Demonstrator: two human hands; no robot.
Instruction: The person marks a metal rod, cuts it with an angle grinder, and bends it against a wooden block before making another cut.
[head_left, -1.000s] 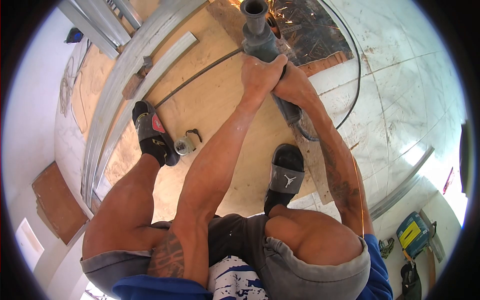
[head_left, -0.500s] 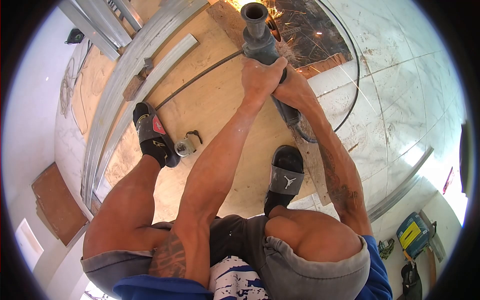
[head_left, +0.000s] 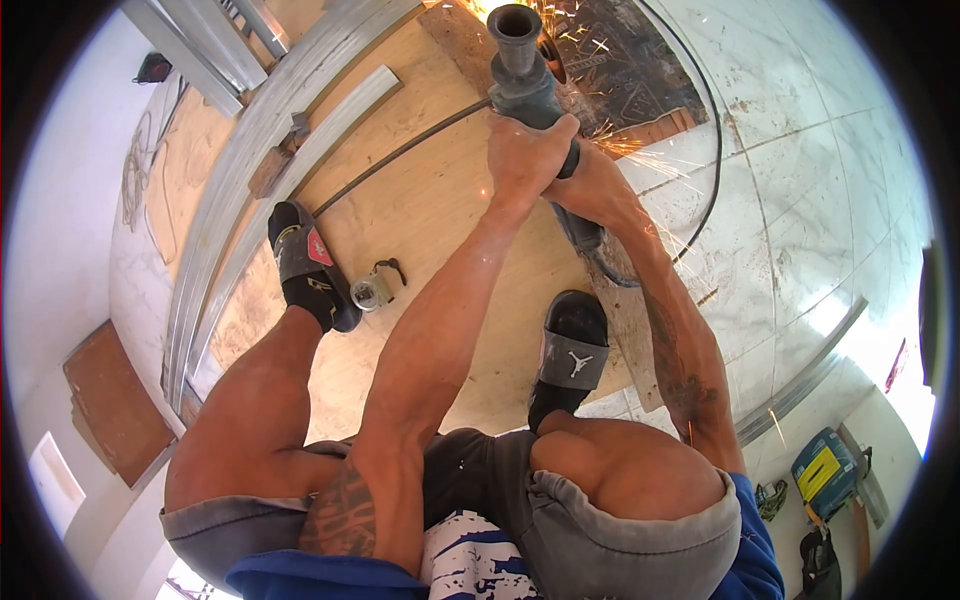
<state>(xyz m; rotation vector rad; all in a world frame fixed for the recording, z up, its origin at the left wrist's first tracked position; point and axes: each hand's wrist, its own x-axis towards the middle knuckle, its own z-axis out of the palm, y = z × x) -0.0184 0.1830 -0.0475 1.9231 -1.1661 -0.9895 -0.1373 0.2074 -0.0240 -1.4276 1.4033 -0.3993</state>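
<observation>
An angle grinder with a flared side handle sits at the top centre. Orange sparks spray around its disc, which is mostly hidden behind the tool. My left hand is closed round the grinder's body just below the side handle. Against it, my right hand wraps the rear part of the same tool. A thin dark rod runs from beside my left slide sandal up to the grinder, where its end is hidden. The spot where the disc cuts is out of sight.
Several grey metal channels lie along the left, with a small wooden block on them. A plywood board lies under my feet. The grinder's black cable loops over white tiles. A small pale round object rests between my feet.
The sparks now spread further to the right and down, past my right hand and forearm. The grinder and both hands have shifted very slightly right and down in view.
</observation>
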